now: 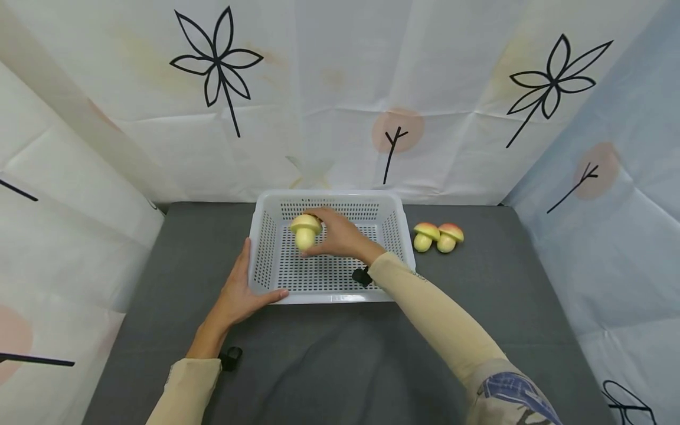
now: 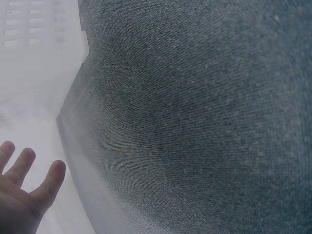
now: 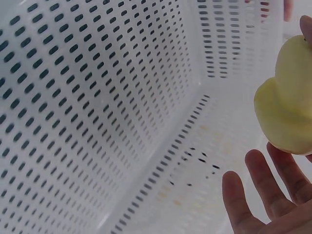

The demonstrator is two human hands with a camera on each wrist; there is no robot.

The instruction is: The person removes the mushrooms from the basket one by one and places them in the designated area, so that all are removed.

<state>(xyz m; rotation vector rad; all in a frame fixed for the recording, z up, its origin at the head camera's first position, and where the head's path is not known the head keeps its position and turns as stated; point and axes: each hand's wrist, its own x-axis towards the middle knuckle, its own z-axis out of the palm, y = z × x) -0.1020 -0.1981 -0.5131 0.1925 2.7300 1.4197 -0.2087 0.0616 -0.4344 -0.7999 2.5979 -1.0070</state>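
Observation:
A pale yellow toy mushroom (image 1: 305, 234) hangs over the left part of a white perforated plastic basket (image 1: 340, 298). My right hand (image 1: 344, 237) pinches it between thumb and fingers, cap toward the back. In the right wrist view the mushroom (image 3: 285, 105) shows at the right edge, above the basket's inside, with several fingers spread below it. At the basket's front left corner is my left hand (image 1: 240, 298), its thumb over the front rim and its fingers straight along the left side. The left wrist view shows those fingers (image 2: 51, 183) spread beside the white wall.
Two more toy mushrooms with red and yellow caps, a left one (image 1: 425, 237) and a right one (image 1: 449, 238), lie side by side just right of the basket. A dark grey cloth (image 1: 329, 360) covers the table. Patterned white curtains (image 1: 334, 118) surround its back and sides.

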